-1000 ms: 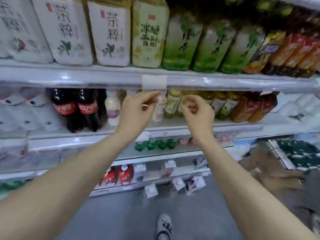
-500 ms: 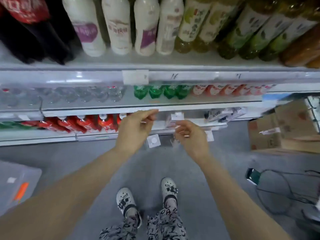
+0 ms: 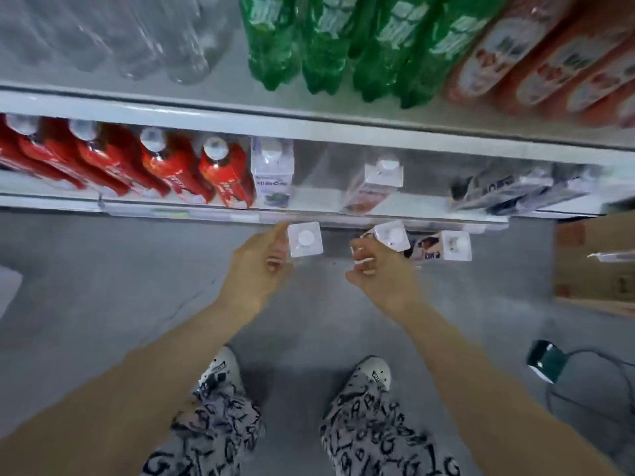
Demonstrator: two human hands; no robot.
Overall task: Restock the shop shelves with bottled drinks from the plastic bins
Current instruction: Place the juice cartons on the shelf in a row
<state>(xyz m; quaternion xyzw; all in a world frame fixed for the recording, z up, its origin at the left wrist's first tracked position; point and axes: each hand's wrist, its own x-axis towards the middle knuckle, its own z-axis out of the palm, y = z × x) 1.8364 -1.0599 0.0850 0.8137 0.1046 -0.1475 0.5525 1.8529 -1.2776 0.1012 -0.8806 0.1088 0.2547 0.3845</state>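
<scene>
Holding both hands out low, just short of a shelf edge (image 3: 206, 214). Left hand (image 3: 257, 273) curled, forefinger raised, just beside a white-capped carton (image 3: 305, 239); right hand (image 3: 379, 274) curled just short of a second carton (image 3: 391, 235). Cannot tell whether either pinches something small. Red bottles (image 3: 220, 170) shelved beyond and left of the left hand; green bottles (image 3: 330, 39) farther beyond both hands, one shelf up.

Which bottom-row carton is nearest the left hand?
The leftmost carton, beside the left hand; the middle carton and rightmost carton sit nearer the right hand.
</scene>
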